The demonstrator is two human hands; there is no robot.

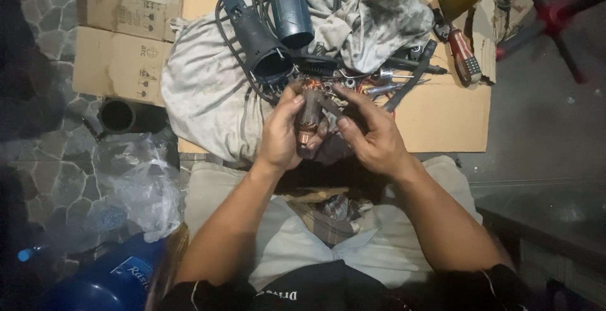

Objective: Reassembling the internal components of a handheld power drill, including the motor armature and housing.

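Both forearms reach up from the lap to a motor armature [309,121], held upright above the knees, just in front of the flattened cardboard [442,118]. Left hand [282,135] fingers are clenched around its body; right hand [372,135] pinches a small dark part [329,104] against its top with thumb and forefinger. Grease could let the armature slip onto the stone floor [57,153]. Behind it lie 2 dark tool housings [278,27], a dirty cloth [202,96] and a screwdriver [463,52], where a dropped part could vanish.
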